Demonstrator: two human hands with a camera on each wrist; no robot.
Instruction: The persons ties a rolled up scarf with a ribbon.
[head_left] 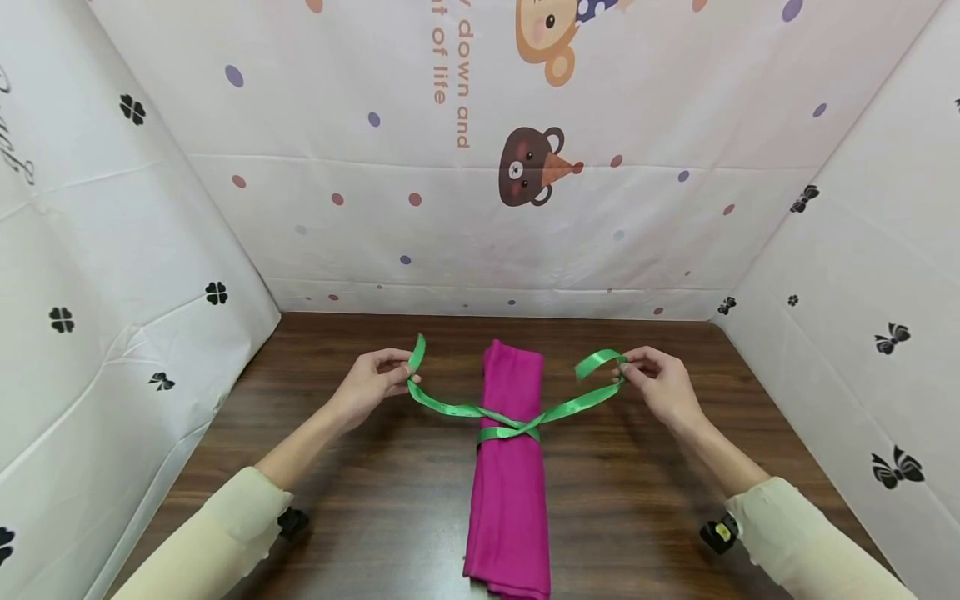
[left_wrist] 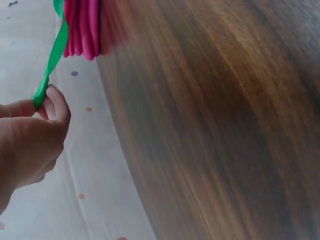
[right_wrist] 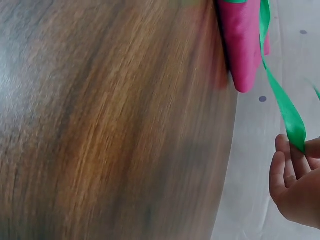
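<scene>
A folded magenta cloth (head_left: 512,508) lies lengthwise on the table, its far end toward the back wall. Round its upper part runs a green ribbon (head_left: 581,404), whose two ends cross over the top of the cloth. My left hand (head_left: 372,385) pinches one ribbon end between thumb and fingers, left of the cloth; a short tail sticks up past the fingertips. On the other side my right hand (head_left: 663,387) pinches the opposite end, with a curled tail hanging over toward the cloth. Both wrist views show the ribbon (left_wrist: 58,45) (right_wrist: 282,100) stretching from the fingers to the cloth.
The brown wooden table (head_left: 375,517) carries the cloth. A white printed sheet (head_left: 450,233) stands behind its far edge, and similar white sheets (head_left: 112,333) rise at both sides. Dark wrist devices (head_left: 720,533) sit at the sleeve cuffs.
</scene>
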